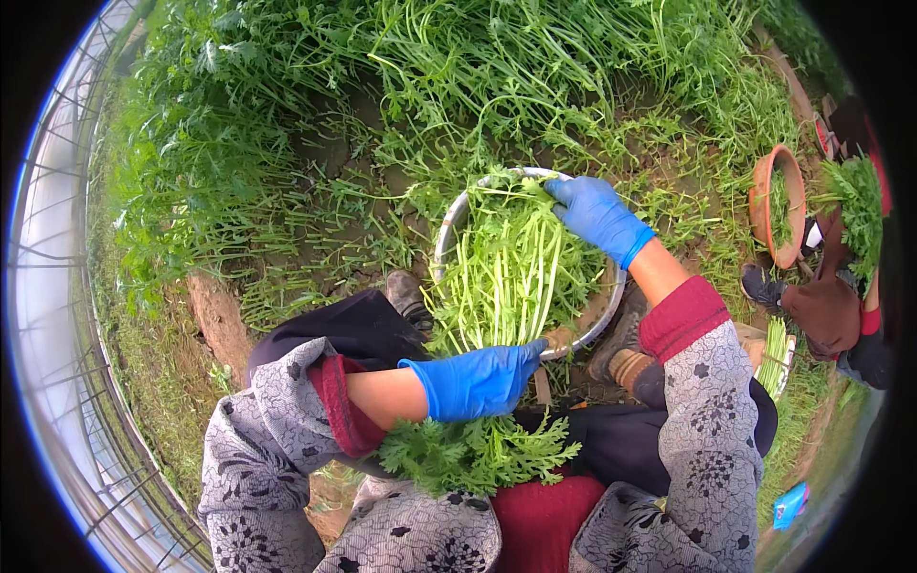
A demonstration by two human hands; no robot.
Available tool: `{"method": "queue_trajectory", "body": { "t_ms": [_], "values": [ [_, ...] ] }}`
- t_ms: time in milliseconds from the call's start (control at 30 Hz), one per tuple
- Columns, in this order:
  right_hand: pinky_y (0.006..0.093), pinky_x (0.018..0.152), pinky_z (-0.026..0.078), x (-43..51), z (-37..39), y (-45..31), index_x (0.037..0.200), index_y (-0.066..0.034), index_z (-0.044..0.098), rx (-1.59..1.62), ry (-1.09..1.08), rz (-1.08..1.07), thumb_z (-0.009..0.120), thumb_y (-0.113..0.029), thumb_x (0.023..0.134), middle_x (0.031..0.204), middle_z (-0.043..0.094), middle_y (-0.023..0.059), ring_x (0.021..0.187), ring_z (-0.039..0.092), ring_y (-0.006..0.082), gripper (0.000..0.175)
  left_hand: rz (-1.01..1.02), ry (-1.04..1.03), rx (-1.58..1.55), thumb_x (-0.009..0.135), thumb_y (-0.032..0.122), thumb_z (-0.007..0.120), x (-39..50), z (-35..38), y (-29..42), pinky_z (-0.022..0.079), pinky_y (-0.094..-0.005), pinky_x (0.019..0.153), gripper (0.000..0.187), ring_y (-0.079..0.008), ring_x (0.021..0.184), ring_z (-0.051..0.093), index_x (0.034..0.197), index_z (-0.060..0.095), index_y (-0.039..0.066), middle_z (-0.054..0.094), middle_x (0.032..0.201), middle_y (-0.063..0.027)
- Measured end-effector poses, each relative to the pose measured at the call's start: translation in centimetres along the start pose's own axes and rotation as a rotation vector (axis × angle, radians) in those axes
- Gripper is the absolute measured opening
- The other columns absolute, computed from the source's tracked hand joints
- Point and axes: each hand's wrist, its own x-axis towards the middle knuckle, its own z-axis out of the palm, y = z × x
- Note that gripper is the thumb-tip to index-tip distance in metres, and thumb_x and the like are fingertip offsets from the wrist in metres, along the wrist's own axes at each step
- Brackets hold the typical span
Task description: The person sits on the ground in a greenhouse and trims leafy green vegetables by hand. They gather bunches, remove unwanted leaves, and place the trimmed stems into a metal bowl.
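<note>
A round metal-rimmed basin [616, 301] stands between my feet, with loose leafy greens [580, 276] inside it. My left hand [476, 383], in a blue glove, is closed around a bunch of leafy green stems [509, 286]. The pale stalks point away from me over the basin, and the leaves hang on the near side of the hand, by my lap. My right hand [591, 215], also blue-gloved, is at the basin's far right, its fingertips pinched on a sprig of greens [534, 188] near the rim. Its fingertips are partly hidden.
Uncut greens [215, 129] grow thickly ahead and to the left, with cut stubble [286, 265] nearer me. At the right, a co-worker [824, 308] holds greens beside an orange basin [759, 208]. A crate of stalks [777, 358] stands right of my knee. Greenhouse film and framing [50, 251] curve along the left.
</note>
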Motion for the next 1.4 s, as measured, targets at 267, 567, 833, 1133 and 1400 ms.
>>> {"method": "queue_trajectory", "body": {
  "t_ms": [267,567,833,1133,1400],
  "values": [
    [0.0454,0.079,0.052,-1.7,-6.1,-5.7,0.096,-0.0022,0.068,0.169,-0.451,-0.070,0.070,-0.055,0.073,0.087,0.068,0.0207,0.084,0.067,0.0361,0.058,-0.019,-0.051,-0.157,0.076,0.009,0.058,0.0,2.4,2.2,0.040,-0.0487,0.102,0.014,-0.0254,0.076,0.060,0.077,0.069,0.000,0.058,0.070,-0.0072],
    [0.0462,0.069,0.053,-1.9,-0.4,-3.5,0.084,-0.0080,0.068,0.085,-0.274,0.113,0.062,-0.018,0.075,0.079,0.066,0.0175,0.077,0.066,0.0357,0.015,-0.025,0.028,-0.115,0.073,0.010,0.059,0.4,1.0,1.1,0.045,-0.0428,0.093,0.015,-0.0271,0.082,0.060,0.077,0.069,-0.001,0.058,0.073,-0.0090],
    [0.0468,0.074,0.053,-1.5,-4.9,-7.1,0.093,-0.0017,0.069,0.152,-0.580,-0.088,0.072,-0.051,0.068,0.089,0.068,0.0193,0.081,0.067,0.0363,0.055,-0.108,0.162,-0.178,0.074,0.012,0.058,1.2,1.0,1.1,0.049,-0.0403,0.084,0.026,-0.0278,0.082,0.061,0.087,0.067,-0.009,0.061,0.084,-0.0151],
    [0.0445,0.074,0.054,-1.8,0.5,-5.6,0.100,-0.0105,0.070,0.151,-0.604,-0.056,0.064,-0.013,0.073,0.091,0.070,0.0156,0.085,0.068,0.0348,0.028,-0.050,-0.012,-0.207,0.074,0.015,0.059,1.6,-0.8,-0.2,0.046,-0.0358,0.087,0.025,-0.0267,0.093,0.058,0.090,0.068,-0.002,0.062,0.088,-0.0117],
    [0.0456,0.075,0.052,-4.2,3.5,4.1,0.101,-0.0052,0.064,0.471,-0.024,0.579,0.066,-0.024,0.079,0.091,0.067,0.0190,0.087,0.066,0.0345,0.029,-0.678,0.655,-1.139,0.088,0.017,0.055,-2.5,-2.5,-4.5,0.048,-0.0414,0.087,0.016,-0.0294,0.102,0.058,0.091,0.063,0.004,0.061,0.106,-0.0131]
  ]
}}
